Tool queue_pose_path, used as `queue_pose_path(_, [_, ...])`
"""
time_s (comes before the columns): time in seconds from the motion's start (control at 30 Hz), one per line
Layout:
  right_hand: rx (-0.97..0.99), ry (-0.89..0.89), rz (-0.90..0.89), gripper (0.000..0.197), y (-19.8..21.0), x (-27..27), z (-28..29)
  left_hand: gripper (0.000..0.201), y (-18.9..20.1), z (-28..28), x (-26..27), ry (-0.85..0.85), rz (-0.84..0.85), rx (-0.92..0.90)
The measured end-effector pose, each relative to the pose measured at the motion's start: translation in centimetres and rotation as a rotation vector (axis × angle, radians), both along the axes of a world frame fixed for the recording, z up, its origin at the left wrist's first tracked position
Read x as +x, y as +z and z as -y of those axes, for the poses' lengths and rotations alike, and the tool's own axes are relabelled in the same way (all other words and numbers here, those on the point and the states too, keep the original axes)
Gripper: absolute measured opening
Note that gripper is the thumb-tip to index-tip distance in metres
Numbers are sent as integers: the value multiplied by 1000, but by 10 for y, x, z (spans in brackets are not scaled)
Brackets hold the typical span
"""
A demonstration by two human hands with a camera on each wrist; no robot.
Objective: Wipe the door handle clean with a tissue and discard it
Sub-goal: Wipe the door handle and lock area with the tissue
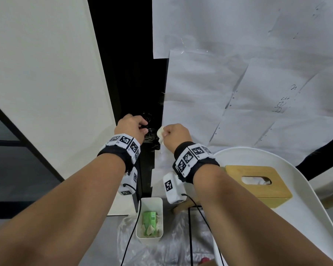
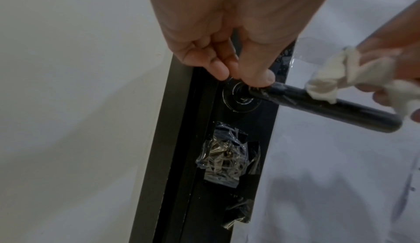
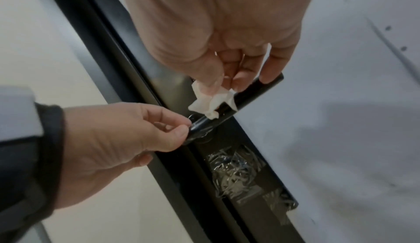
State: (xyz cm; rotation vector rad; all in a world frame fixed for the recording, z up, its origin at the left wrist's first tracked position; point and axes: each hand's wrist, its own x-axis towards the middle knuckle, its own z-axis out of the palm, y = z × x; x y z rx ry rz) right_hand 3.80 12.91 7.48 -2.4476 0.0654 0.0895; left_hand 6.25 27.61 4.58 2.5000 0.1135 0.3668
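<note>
Mostly, from my head view the black cylindrical lever door handle [image 2: 322, 105] is hidden behind both hands; the wrist views show it clearly. My left hand [image 1: 131, 127] pinches the handle's base near the round rosette, thumb and fingers curled on it. My right hand [image 1: 176, 134] grips a crumpled white tissue [image 3: 212, 101], pressing it against the handle's middle. Wrinkled clear tape [image 2: 223, 159] covers the lock below, contents indistinct. A white rectangular bin [image 1: 150, 217] stands on the floor beneath; a wooden tissue box [image 1: 258, 181] sits on a white round table [image 1: 300, 189].
</note>
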Motion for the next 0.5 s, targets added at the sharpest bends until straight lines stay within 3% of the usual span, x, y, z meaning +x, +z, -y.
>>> queue_pose_path(0.17, [-314,38,184,18,13,-2,7,14,3,0,-2,-26,-25,-52])
queue_pose_path(0.3, [-519,25,302,32,7,3,17,13,4,-1,-3,-16,-32,-62])
queue_pose_path(0.5, [-554,126,321,23,-6,0,5,17,8,0,-1,18,-111,-108])
